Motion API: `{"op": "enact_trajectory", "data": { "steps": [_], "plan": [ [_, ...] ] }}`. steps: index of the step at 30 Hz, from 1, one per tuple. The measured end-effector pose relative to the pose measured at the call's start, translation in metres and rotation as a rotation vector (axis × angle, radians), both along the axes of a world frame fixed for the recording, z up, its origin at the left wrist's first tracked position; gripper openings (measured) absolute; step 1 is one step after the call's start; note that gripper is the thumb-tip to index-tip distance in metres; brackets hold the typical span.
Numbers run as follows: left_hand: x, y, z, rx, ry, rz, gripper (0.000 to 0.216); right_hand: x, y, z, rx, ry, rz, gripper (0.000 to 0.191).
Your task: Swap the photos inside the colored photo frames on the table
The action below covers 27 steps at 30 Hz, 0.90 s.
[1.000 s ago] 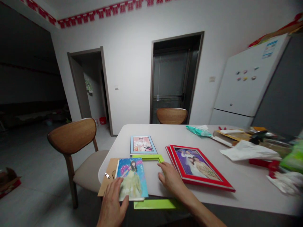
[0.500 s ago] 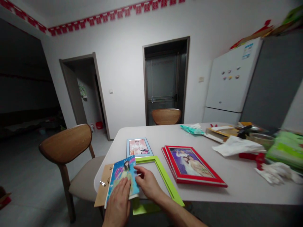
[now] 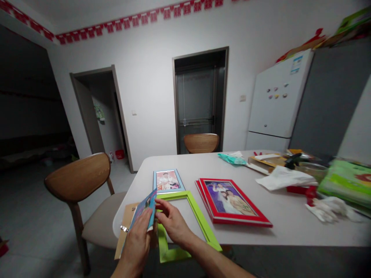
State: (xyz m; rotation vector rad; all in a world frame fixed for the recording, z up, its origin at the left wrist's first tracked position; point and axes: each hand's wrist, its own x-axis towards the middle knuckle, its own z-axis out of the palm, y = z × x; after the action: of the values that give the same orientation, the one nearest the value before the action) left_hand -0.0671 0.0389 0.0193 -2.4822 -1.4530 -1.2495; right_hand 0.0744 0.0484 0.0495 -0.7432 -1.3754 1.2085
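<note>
My left hand [image 3: 136, 236] lies along the face of a blue picture card [image 3: 144, 205] printed with a long-haired figure, holding it tilted up. Behind the card is a brown backing board [image 3: 123, 233] with a metal clip. My right hand [image 3: 173, 221] pinches the card's right edge between thumb and fingers. Under my right wrist, a lime-green picture frame [image 3: 203, 218] lies with its middle open, its lower edge reaching past the table's front. A light-blue framed photo [image 3: 181, 180] lies just beyond it.
Red picture frames [image 3: 208, 200] are stacked on the white table [image 3: 199, 162] at right. Farther right are white paper [image 3: 285, 178], white gloves [image 3: 327, 210], a green package [image 3: 342, 181] and a teal wrapper [image 3: 232, 159]. A wooden chair [image 3: 79, 175] stands at left.
The picture card has been tipped more steeply on edge, so its face shows narrower. Both hands stay at it. The whole view has shifted slightly.
</note>
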Motion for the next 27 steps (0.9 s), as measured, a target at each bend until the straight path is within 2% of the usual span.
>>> {"op": "enact_trajectory", "data": {
  "steps": [2,5,7,9,11,13,17,19,23,27],
  "plan": [
    [-0.001,-0.002,0.012,-0.035,-0.124,0.017,0.042,0.002,-0.001,0.001,0.007,0.014,-0.031,0.037],
    [0.0,-0.007,0.036,-0.126,-0.431,0.127,0.032,0.007,-0.001,0.0,-0.013,0.035,-0.141,0.033],
    [0.003,-0.011,0.049,-0.201,-0.706,0.179,0.034,0.011,-0.002,-0.002,-0.102,0.034,-0.136,0.03],
    [0.012,-0.014,0.054,-0.269,-0.979,0.151,0.037,0.014,-0.003,-0.004,-0.227,0.05,-0.093,0.034],
    [0.026,-0.017,0.05,-0.312,-1.18,0.074,0.038,0.018,-0.003,-0.007,-0.354,0.123,-0.097,0.046],
    [0.044,-0.019,0.041,-0.342,-1.316,0.01,0.036,0.025,-0.002,-0.01,-0.446,0.222,-0.174,0.059],
    [0.075,-0.018,0.025,-0.458,-1.601,-0.087,0.033,0.044,0.003,-0.02,-0.487,0.21,-0.4,0.063],
    [0.085,-0.017,0.022,-0.506,-1.7,-0.11,0.032,0.051,0.002,-0.027,-0.504,0.161,-0.446,0.064],
    [0.098,-0.016,0.016,-0.55,-1.721,-0.113,0.033,0.055,-0.002,-0.036,-0.518,0.264,-0.304,0.056],
    [0.095,-0.012,0.004,-0.552,-1.548,-0.182,0.039,0.064,0.006,-0.025,-0.403,0.272,-0.238,0.043]
  ]
}}
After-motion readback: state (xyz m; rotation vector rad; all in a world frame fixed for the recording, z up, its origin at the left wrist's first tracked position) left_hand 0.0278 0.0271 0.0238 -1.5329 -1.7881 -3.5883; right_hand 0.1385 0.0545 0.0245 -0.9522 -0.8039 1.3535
